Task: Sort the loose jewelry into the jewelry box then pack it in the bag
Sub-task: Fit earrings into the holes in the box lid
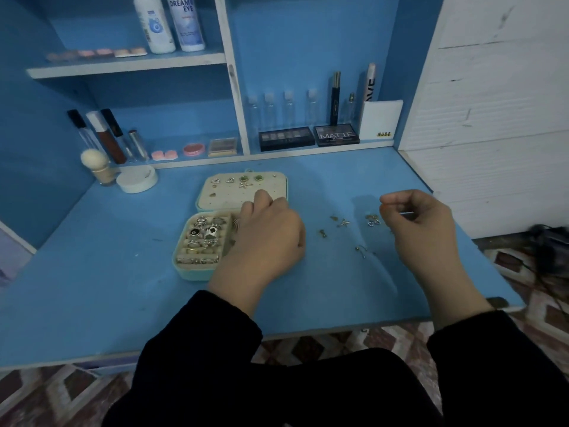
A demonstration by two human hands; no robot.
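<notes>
Head view looks down on a blue surface [123,303] where the jewelry box [197,274] lies open, a little left of the middle. Its base is the nearer half, and the rolls on its left side are full of rings [203,235]. The lid [221,198] lies flat behind the base, touching it. It has a pale panel inside, and some earrings [246,179] are pinned along the far edge: two heart shapes, two green studs and a small star.

The left hand [268,238] is over the right part of the base and hides the compartments there. Its fingers are curled, and the knuckles reach to the near edge of the lid. We cannot tell if it holds something, because the fingertips are hidden.

The right hand [421,226] is raised over the right side of the surface, well apart from the box. Its fingers are curled, and the thumb and forefinger meet at the tips like in a pinch. What is between them is too small for us to tell.

The loose jewelry [343,223] is scattered on the surface between the two hands and under the right one: a star piece, some small golden bits and a thin hook. Both arms wear black sleeves [200,334].

At the back of the surface we see a white jar [137,179] beside a makeup brush [95,163]. Two dark palettes [286,138] lie in front of a row of glass vials [278,109], and two white bottles [169,23] stand on the upper shelf.
</notes>
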